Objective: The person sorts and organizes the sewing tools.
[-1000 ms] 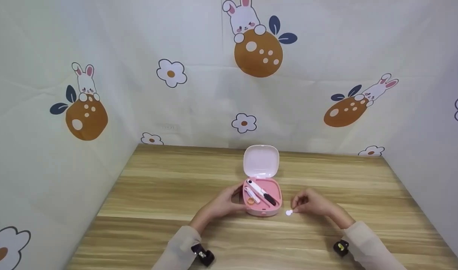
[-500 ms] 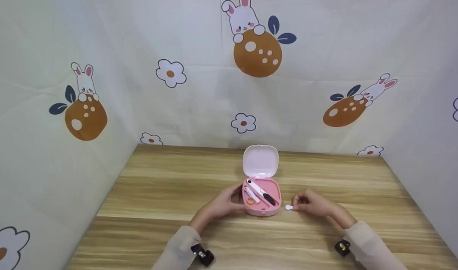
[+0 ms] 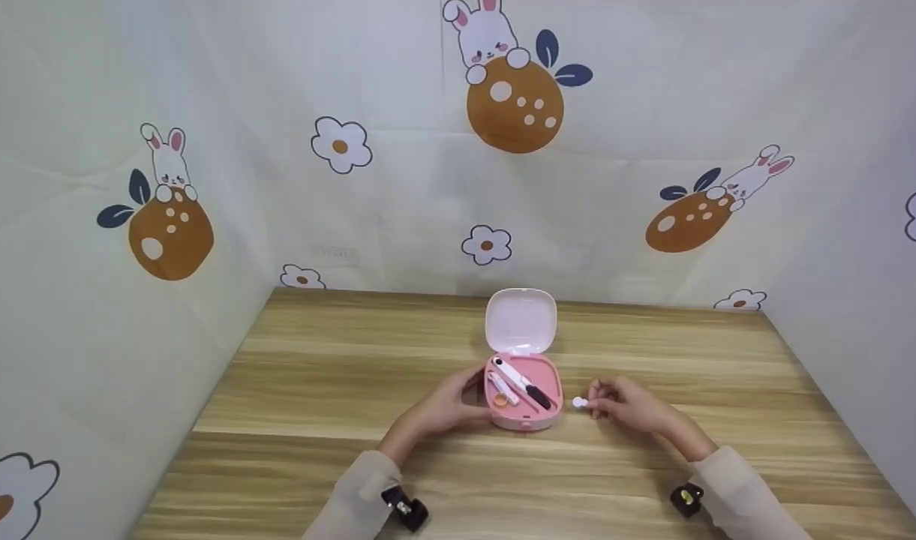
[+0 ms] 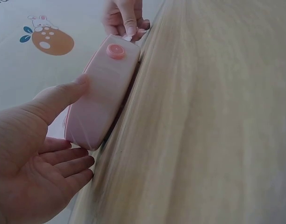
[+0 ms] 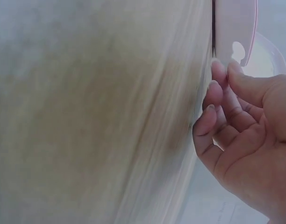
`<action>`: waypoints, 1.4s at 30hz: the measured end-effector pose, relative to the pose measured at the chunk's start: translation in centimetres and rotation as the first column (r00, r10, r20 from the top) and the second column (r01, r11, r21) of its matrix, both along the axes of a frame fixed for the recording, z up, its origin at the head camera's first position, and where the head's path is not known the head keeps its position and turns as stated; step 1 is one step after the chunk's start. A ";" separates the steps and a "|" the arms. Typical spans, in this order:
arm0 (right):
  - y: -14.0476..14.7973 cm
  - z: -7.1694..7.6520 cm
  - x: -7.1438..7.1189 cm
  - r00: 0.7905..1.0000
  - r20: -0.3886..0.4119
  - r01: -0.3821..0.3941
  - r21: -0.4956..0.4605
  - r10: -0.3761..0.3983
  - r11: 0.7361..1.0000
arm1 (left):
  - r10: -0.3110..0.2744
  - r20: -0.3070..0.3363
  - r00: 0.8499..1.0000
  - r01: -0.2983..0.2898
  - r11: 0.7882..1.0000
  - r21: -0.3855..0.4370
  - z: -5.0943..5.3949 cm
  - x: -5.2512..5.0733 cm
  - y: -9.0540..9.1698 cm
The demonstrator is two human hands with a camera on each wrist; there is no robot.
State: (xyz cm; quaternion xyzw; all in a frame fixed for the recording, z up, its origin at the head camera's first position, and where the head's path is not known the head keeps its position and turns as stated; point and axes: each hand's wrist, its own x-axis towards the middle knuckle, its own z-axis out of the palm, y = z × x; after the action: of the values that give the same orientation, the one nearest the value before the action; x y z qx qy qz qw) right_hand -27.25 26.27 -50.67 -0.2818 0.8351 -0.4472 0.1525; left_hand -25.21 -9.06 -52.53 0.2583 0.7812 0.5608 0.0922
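A small pink case (image 3: 526,424) stands on the table, its pale lid (image 3: 521,321) raised at the back. In the pink tray lie a long white tool with a black end (image 3: 521,382), a short pale stick (image 3: 503,388) and a small orange round thing (image 3: 500,400). My left hand (image 3: 446,409) holds the case at its left side; the thumb (image 4: 63,98) lies against the front wall beside a round pink button (image 4: 116,51). Just right of the case, my right hand (image 3: 629,405) pinches a small white round-ended piece (image 5: 238,50) between thumb and forefinger.
The wood-grain table (image 3: 337,360) is bordered by pale cloth walls (image 3: 397,195) printed with rabbits, oranges and flowers. Both wrists carry small black cameras, the left camera (image 3: 405,510) and the right camera (image 3: 686,499).
My right hand has shifted slightly farther back along the case's right side, carrying the white piece. The left hand and the case have stayed in place.
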 end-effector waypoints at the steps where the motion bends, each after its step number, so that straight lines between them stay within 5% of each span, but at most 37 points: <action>1: 0.0 0.0 0.0 1.000 -0.008 0.008 -0.012 -0.008 1.000 | 0.001 0.002 1.000 -0.001 1.000 -0.001 0.0 0.0 0.0; 17: -0.3 0.8 0.0 0.973 -0.175 0.136 -0.082 -0.148 0.987 | 0.004 -0.013 1.000 -0.004 1.000 -0.022 0.2 -0.1 -0.1; 42: -2.6 1.5 -0.4 0.939 -0.203 0.261 -0.107 -0.278 0.959 | 0.027 -0.015 1.000 -0.028 0.999 -0.039 0.1 0.0 0.0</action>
State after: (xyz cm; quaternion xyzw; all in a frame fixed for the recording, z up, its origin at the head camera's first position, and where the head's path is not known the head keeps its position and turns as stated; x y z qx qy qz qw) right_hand -27.62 23.63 -49.15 -0.2174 0.8591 -0.4631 -0.0129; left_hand -25.23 -9.09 -52.47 0.2500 0.7963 0.5445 0.0838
